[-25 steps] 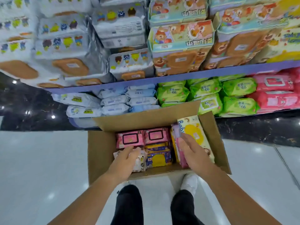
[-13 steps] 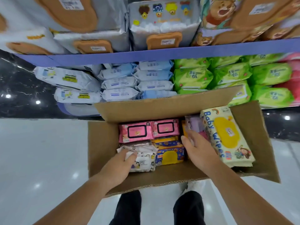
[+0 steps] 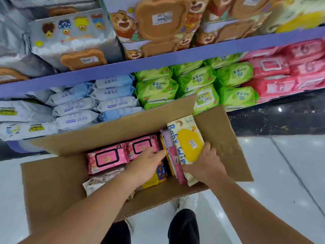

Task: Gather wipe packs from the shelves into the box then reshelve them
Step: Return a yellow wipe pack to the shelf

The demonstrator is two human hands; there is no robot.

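Observation:
An open cardboard box (image 3: 52,182) stands on the floor below the shelves. Inside lie two pink wipe packs (image 3: 108,159), a white pack (image 3: 98,182) and a yellow-blue pack (image 3: 161,175) partly under my left hand. My right hand (image 3: 204,164) grips the lower end of a cream "Baby Wipes" pack (image 3: 186,138) with a yellow lid, standing on edge beside a pink-lilac pack (image 3: 173,155). My left hand (image 3: 147,164) reaches across the box with fingers straight, fingertips at the upright packs.
The lower shelf holds blue-white packs (image 3: 112,103), green packs (image 3: 197,81) and pink packs (image 3: 281,71). Above the purple shelf edge (image 3: 158,62) sit large bear-print packs (image 3: 154,23). My feet stand behind the box on a glossy white floor (image 3: 281,173).
My left hand left the white pack and moved right toward the upright packs. My right hand shifted onto the cream Baby Wipes pack and now grips it. The view tilted nearer the shelves.

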